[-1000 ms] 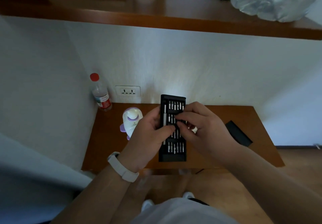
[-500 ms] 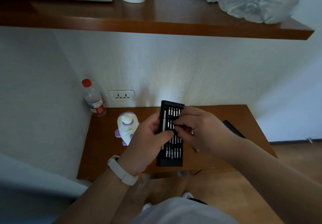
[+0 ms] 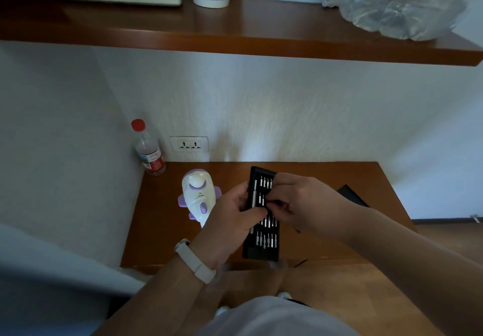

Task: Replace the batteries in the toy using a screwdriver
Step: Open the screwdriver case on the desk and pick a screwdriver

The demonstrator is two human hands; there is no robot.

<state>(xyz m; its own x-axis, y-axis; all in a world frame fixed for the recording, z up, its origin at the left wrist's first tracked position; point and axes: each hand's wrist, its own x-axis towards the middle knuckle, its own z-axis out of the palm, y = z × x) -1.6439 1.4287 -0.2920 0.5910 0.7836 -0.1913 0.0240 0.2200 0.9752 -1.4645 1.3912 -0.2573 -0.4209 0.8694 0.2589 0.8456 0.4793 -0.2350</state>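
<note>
The left hand (image 3: 227, 223) and right hand (image 3: 311, 205) hide the bit case (image 3: 261, 248) midsection; whatever lies under the right fingers (image 3: 278, 202) is indiscernible.

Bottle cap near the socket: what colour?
The bottle cap is red; head view shows it best.

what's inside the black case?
In the case: rows of silver bits and a long silver rod along its left edge. The left hand and right hand cover the middle rows.
</note>
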